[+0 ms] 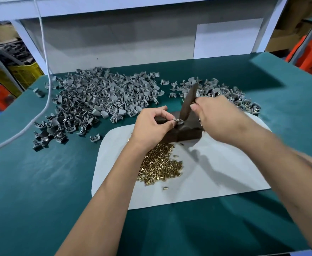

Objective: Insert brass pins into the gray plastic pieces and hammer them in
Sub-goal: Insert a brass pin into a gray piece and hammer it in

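Green matte bench cover (40, 182), slightly napped, under a white shelf frame; a white sheet (216, 172) lies at centre. Big heap of gray plastic pieces (96, 97) at 11 o'clock, a smaller heap (225, 93) at 1 o'clock, loose brass pins (160, 163) at 6 o'clock of the dark block (186, 132).

Left hand (151, 124) pinches one gray piece (178, 121) between thumb and fingertips, seated on the block's top. Right hand (216, 115), motion-blurred, fingers curled round a flat dark bar (190, 100) standing tilted, lower end just beside the piece; it appears to serve as the hammer.

Judgement: pieces are light, stiff moulded shells with curved, smooth faces, likely to skate under a blow, so hold by the outer edges, fingers clear of the pin. Pins are tiny, hard, slick, prone to roll; pick them by the shank. Block looks heavy and steady.
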